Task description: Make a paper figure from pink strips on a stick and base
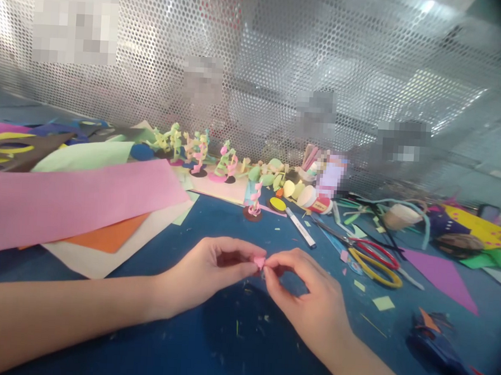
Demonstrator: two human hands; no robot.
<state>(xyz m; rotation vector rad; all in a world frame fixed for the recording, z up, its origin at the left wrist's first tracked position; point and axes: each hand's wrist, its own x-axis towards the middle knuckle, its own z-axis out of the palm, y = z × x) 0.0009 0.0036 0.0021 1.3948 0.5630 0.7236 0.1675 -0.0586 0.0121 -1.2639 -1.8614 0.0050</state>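
Between the fingertips of both hands is a small pink piece of paper, partly covered by the fingers. My left hand is closed in a pinch on its left side. From the other side my right hand pinches at its edge, thumb and forefinger together. Just beyond the hands stands a pink curled paper figure on a dark round base. A white marker lies behind my right hand. Scissors with red and yellow handles rest to the right, among small paper scraps.
Pink paper sheets overlap orange and white ones on the left. Several paper figures line the back beside a fallen glue jar. A purple paper piece and a dark blue tool lie right. Perforated metal stands behind.
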